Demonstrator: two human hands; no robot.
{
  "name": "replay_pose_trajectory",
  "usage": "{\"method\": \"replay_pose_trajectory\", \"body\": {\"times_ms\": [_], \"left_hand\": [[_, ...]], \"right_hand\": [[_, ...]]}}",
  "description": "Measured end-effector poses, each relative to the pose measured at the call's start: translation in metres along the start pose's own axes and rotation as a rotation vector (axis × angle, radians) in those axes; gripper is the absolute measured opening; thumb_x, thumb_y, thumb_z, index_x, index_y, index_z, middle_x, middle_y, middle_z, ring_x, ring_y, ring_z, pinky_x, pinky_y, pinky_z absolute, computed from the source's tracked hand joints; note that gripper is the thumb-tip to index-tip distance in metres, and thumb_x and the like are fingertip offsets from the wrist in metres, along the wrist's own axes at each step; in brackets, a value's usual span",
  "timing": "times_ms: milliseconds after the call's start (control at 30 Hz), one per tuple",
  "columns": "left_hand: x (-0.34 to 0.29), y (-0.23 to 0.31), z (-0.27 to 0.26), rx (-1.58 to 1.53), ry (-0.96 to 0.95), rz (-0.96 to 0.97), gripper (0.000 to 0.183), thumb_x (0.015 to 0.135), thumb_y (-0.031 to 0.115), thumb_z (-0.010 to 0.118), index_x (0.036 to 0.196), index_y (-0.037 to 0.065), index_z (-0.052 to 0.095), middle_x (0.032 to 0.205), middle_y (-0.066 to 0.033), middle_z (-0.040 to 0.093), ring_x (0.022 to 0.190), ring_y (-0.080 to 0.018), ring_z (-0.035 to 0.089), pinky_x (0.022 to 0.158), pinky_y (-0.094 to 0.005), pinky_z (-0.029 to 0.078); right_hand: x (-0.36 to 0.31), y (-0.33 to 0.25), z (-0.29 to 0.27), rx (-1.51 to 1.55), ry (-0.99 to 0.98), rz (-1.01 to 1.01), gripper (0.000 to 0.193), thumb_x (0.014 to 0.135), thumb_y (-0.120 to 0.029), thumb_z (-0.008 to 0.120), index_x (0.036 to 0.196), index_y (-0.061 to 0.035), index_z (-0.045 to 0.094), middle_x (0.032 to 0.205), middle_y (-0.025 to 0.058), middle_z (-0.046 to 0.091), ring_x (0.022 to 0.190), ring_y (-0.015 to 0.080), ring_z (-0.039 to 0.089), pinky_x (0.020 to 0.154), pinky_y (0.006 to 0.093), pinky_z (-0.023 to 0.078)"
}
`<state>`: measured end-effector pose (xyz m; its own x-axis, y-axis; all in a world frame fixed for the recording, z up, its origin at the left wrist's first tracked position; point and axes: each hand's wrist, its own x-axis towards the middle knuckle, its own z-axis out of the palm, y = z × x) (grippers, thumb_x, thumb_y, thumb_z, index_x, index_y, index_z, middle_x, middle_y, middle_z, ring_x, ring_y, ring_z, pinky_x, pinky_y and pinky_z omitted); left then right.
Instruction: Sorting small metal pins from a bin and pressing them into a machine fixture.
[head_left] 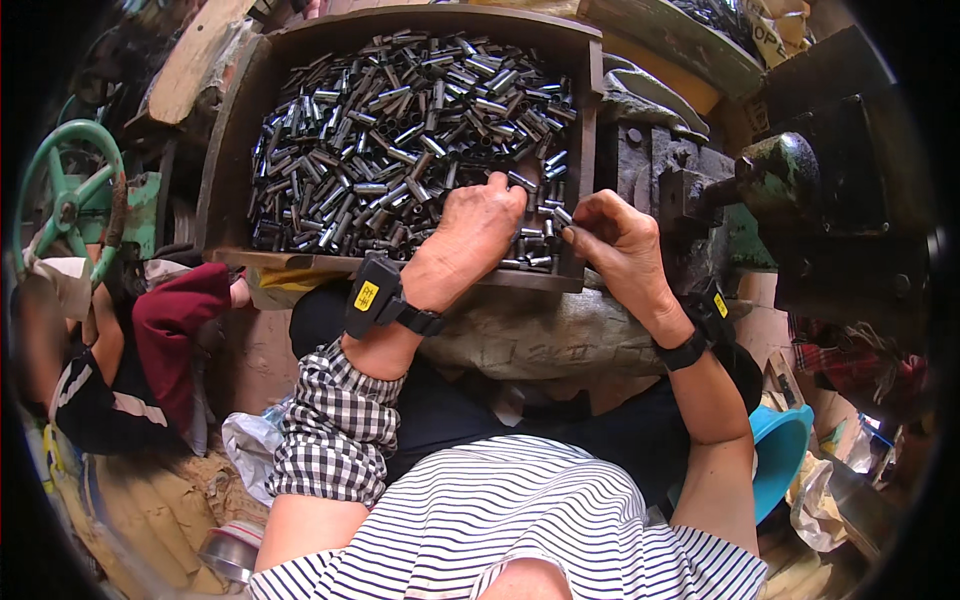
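Note:
A wooden tray [228, 165] in front of me holds a heap of short, shiny metal tubes [370, 150]. Over the tray's near right part, my left hand [482, 218] reaches into the heap with its fingers curled closed. Its fingertips are partly hidden, so what they grip cannot be made out; one tube lies just beyond them. At the tray's right wall, my right hand [622, 245] pinches a small metal tube [563, 214] between thumb and forefinger. Several tubes lie loosely in the tray's near right corner, between the two hands.
Dark, greasy machinery [790, 185] stands close on the right. A green handwheel [70, 200] is at the far left, with another person [130, 350] sitting below it. A turquoise basin [783, 455] sits by my right elbow, and a metal bowl [230, 548] lies low on the left.

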<state>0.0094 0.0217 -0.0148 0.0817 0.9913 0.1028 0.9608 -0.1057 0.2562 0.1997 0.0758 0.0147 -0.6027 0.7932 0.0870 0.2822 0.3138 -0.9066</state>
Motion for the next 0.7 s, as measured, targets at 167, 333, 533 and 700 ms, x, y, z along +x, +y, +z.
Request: {"method": "replay_pose_trajectory", "body": {"times_ms": [167,333,533,700], "left_hand": [[-0.001,0.006,-0.006,-0.334,0.096,-0.026,0.022,0.076,0.016,0.066,0.088,0.0,0.058,0.074,-0.0161,0.06,0.069,-0.0328,0.061,0.061,-0.0391,0.05],[0.003,0.014,-0.017,-1.449,-0.257,-0.43,0.01,0.081,0.011,0.057,0.088,0.004,0.057,0.064,-0.0005,0.056,0.046,-0.0062,0.054,0.041,-0.0166,0.044],[-0.001,0.014,-0.016,-1.717,-0.234,-0.481,0.014,0.086,0.011,0.053,0.095,0.002,0.057,0.07,-0.0024,0.058,0.05,-0.0076,0.056,0.046,-0.0182,0.049],[-0.002,0.014,-0.016,-1.807,-0.176,-0.468,0.017,0.09,0.013,0.052,0.101,0.001,0.058,0.075,-0.0039,0.06,0.055,-0.0078,0.059,0.05,-0.0178,0.051]], "right_hand": [[-0.001,0.005,-0.007,0.327,-0.015,0.181,0.018,0.077,0.0,0.065,0.094,0.0003,0.059,0.074,0.0015,0.059,0.067,0.0045,0.055,0.056,0.0215,0.046],[0.002,0.004,-0.012,0.622,-0.176,0.293,0.019,0.08,-0.002,0.061,0.099,0.0003,0.059,0.076,0.0026,0.06,0.063,0.0055,0.055,0.055,0.0187,0.044],[0.002,0.003,-0.014,0.594,-0.221,0.281,0.024,0.084,-0.004,0.056,0.107,-0.0008,0.054,0.078,0.0026,0.06,0.064,0.0065,0.061,0.05,0.0166,0.043],[0.001,0.005,-0.011,0.702,-0.166,0.298,0.026,0.085,-0.006,0.054,0.111,-0.0022,0.054,0.082,0.0023,0.06,0.066,0.0073,0.062,0.053,0.0162,0.045]]}}
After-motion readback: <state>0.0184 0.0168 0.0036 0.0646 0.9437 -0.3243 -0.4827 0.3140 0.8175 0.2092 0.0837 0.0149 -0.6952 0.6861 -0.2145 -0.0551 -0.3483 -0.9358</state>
